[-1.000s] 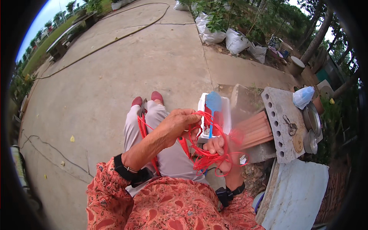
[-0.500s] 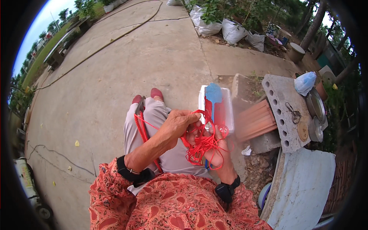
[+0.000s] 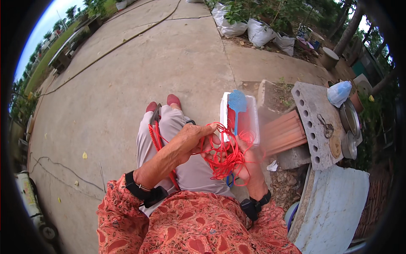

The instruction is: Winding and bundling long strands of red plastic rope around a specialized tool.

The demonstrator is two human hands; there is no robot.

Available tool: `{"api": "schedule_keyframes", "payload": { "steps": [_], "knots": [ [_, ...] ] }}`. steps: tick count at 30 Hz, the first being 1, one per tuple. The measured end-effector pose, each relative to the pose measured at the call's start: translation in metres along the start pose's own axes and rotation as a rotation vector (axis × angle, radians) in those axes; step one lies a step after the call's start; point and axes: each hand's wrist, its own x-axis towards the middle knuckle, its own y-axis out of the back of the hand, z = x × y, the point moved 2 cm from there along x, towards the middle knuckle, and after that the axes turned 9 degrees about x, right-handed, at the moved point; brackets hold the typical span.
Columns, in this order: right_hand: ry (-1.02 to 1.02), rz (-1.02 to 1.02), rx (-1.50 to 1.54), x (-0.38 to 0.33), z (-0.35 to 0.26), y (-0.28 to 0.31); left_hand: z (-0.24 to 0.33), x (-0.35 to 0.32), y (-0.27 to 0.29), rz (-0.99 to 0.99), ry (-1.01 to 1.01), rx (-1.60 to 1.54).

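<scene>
A loose tangle of thin red cord (image 3: 226, 161) hangs between my two hands above my lap. My left hand (image 3: 194, 137) is closed, pinching strands at the tangle's upper left. My right hand (image 3: 247, 158) is curled round the bulk of the cord from the right; loops cover part of its fingers. Across my left thigh lies a thicker red braided length (image 3: 155, 137), its upper end by a dark, flat piece (image 3: 156, 113) at my knees. A strand runs from there toward my left hand. Just beyond my right hand is a white box (image 3: 256, 116), with a blue fly swatter (image 3: 237, 103) over it and red material inside.
Right of the box are stacked terracotta tiles (image 3: 285, 133) and a holed concrete block (image 3: 311, 122) bearing scissors (image 3: 327, 127), metal pans (image 3: 350, 116) and a blue-white plastic bag (image 3: 339, 94). White planter sacks (image 3: 259, 33) stand farther off. A hose (image 3: 127, 41) crosses the concrete.
My left hand has shifted slightly left and down, and the cord's loops are spread wider. The right hand has moved a little to the right, still holding the tangle.
</scene>
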Motion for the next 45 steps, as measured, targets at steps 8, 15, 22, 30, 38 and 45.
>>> {"api": "schedule_keyframes", "payload": {
  "steps": [8, 15, 22, 30, 38, 45],
  "knots": [
    [-0.116, -0.065, 0.191, -0.001, 0.006, 0.006, -0.001, -0.009, -0.001, -0.122, 0.008, 0.049],
    [-0.186, -0.021, 0.200, 0.000, 0.008, 0.009, -0.005, -0.020, 0.008, -0.198, -0.048, -0.002],
    [-0.218, -0.103, 0.167, 0.004, 0.010, 0.007, -0.005, -0.028, 0.015, -0.210, -0.024, -0.057],
    [-0.215, -0.117, 0.163, 0.004, 0.013, 0.003, -0.015, -0.033, 0.020, -0.214, -0.054, -0.080],
    [-0.118, 0.096, -0.434, 0.008, -0.001, -0.028, -0.004, -0.037, 0.020, -0.011, -0.132, 0.008],
    [-0.032, 0.036, -0.543, 0.007, -0.007, -0.031, -0.005, -0.032, 0.025, 0.091, -0.213, 0.156]
  ]
}}
